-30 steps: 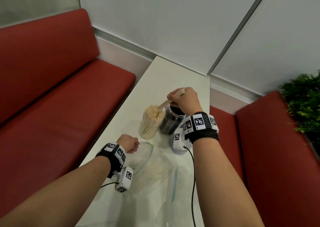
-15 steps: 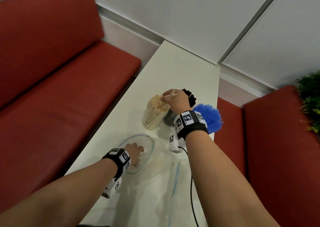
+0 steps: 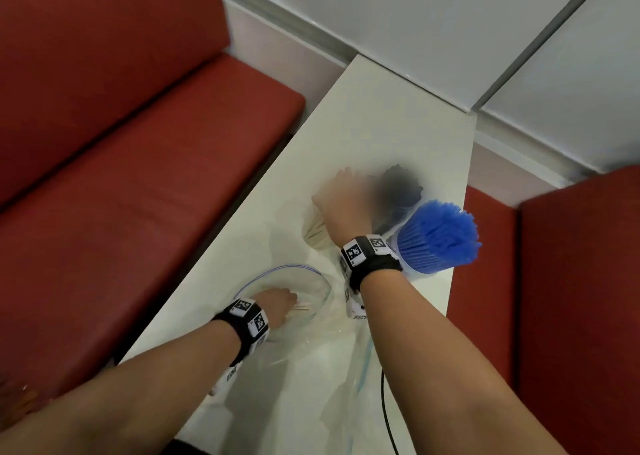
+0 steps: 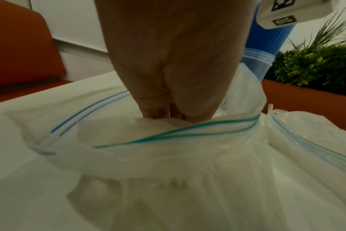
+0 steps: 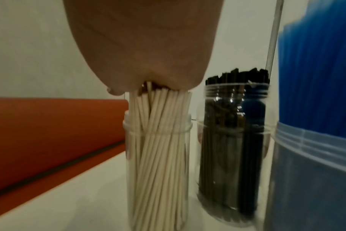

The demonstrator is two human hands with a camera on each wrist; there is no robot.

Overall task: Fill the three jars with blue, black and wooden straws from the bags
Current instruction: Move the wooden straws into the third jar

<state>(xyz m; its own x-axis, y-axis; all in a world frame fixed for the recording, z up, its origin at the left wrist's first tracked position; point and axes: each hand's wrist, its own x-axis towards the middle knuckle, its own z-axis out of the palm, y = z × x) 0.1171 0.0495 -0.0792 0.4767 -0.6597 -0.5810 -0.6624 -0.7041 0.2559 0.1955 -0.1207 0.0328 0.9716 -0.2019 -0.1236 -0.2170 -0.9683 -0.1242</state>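
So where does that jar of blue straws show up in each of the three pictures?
Head view: the jar of blue straws stands right of centre, just beyond the right wrist band.
Left wrist view: top right, behind the left hand, partly hidden by the right wrist's camera.
Right wrist view: far right edge, beside the jar of black straws.
Shared landmark: the white table.

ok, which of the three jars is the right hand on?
The wooden-straw jar, leftmost in the right wrist view. The right hand rests on its straw tops; the black jar and blue jar stand untouched.
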